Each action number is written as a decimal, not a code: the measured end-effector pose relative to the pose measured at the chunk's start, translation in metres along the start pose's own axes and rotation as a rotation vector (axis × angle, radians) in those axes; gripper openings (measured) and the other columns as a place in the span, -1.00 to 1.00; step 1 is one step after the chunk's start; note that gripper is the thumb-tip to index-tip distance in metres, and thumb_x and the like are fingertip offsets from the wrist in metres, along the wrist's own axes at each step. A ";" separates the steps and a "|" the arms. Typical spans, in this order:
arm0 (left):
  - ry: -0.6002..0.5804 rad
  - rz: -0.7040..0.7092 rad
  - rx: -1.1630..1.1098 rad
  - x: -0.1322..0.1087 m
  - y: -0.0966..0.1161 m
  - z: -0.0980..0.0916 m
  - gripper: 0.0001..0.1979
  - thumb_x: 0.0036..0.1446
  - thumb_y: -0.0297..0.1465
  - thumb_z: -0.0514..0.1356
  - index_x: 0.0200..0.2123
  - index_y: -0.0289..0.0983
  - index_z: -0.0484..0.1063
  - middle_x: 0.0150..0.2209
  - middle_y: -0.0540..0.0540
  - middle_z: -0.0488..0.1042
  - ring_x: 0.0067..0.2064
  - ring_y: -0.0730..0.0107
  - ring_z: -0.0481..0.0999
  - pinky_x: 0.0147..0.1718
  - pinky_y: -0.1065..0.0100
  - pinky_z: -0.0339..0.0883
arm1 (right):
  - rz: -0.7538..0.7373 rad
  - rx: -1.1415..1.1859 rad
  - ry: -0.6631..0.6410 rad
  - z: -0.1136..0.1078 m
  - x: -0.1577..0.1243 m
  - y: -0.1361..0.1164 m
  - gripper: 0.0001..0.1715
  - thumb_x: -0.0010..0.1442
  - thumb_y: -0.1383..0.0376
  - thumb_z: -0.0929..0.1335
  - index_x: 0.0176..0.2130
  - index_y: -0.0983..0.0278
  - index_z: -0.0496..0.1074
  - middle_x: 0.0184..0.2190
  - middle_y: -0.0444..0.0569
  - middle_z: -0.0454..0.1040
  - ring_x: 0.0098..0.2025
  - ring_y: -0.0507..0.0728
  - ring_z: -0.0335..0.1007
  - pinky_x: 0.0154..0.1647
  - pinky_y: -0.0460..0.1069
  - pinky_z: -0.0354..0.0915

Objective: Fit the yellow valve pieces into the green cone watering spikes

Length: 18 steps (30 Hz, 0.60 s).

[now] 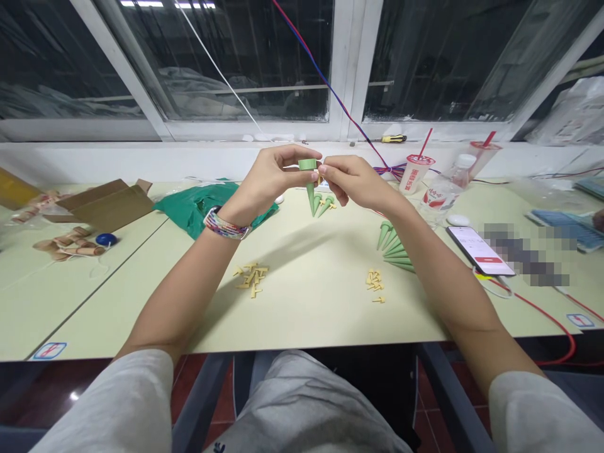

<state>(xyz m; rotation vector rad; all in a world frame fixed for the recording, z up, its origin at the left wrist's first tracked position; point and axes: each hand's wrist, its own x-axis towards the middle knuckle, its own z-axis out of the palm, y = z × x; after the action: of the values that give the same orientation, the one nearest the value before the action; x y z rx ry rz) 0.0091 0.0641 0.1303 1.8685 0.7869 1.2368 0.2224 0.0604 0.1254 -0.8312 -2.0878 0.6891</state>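
Observation:
Above the table, my left hand (270,173) is closed around a green cone-shaped spike (307,165), its wide cap up and its point down. At the spike's side, my right hand (355,178) pinches a small yellow fitting (319,178), mostly hidden by the fingertips. Just behind lie finished-looking green spikes with yellow fittings (325,205). Several more green spikes (395,249) fan out beside my right forearm, which partly covers them. One pile of small yellow T-shaped pieces (252,277) lies near my left forearm, and smaller yellow pieces (374,280) lie to the right.
A green plastic bag (189,207), cardboard (106,204) and wooden toys (75,244) occupy the left side. On the right stand a drink cup (416,173) and a clear bottle (441,192), near a phone (479,250) with a red cable (542,314). A cutter (393,139) rests on the sill.

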 end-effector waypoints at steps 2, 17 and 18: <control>-0.036 -0.075 0.031 0.001 -0.003 -0.003 -0.56 0.01 -0.28 0.53 -0.02 -0.20 0.62 -0.17 -0.17 0.66 -0.12 0.07 0.70 -0.06 0.06 0.61 | 0.055 0.001 -0.050 -0.001 0.003 0.011 -0.32 0.35 -0.29 0.33 -0.41 0.22 0.34 -0.55 -0.14 0.43 -0.54 0.05 0.33 -0.47 -0.05 0.29; -0.059 -0.222 0.232 0.000 0.003 -0.010 -0.71 0.10 -0.36 0.33 -0.07 -0.20 0.59 0.02 -0.19 0.58 0.03 0.10 0.62 0.00 0.12 0.55 | 0.795 -0.762 -0.289 0.022 0.010 0.132 -0.63 0.43 0.18 0.27 -0.21 0.35 0.56 -0.27 0.22 0.63 -0.05 0.35 0.58 0.05 0.16 0.39; -0.059 -0.225 0.232 0.000 0.005 -0.009 -0.71 0.10 -0.37 0.32 -0.07 -0.21 0.59 0.03 -0.20 0.57 0.03 0.10 0.62 0.01 0.11 0.55 | 0.803 -0.773 -0.294 0.021 0.009 0.131 -0.63 0.42 0.17 0.28 -0.21 0.35 0.56 -0.27 0.22 0.63 -0.06 0.35 0.58 0.05 0.17 0.40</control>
<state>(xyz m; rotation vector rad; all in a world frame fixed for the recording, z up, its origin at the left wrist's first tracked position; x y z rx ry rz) 0.0008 0.0633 0.1371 1.9257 1.1150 0.9794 0.2439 0.1470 0.0269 -2.1789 -2.2673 0.3773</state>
